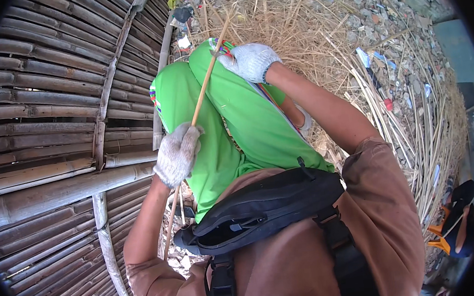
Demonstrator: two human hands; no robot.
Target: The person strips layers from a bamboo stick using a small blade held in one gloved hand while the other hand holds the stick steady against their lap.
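Here, thin bamboo strip (200, 103) slanting across green-clad lap: left hand (177, 154) fisted around lower stretch, right hand (251, 61) pinching upper end; long axis lower-left to upper-right; bamboo panel (41, 135) leftward.

A wall of split bamboo slats (49, 96) fills the left side, with thicker bamboo poles (56, 190) crossing it. On the ground at the right lies a heap of dry straw and thin cane strips (413, 128). Grey stones and small rubbish (382, 14) are behind it. A black and orange sandal (457, 219) lies at the far right.
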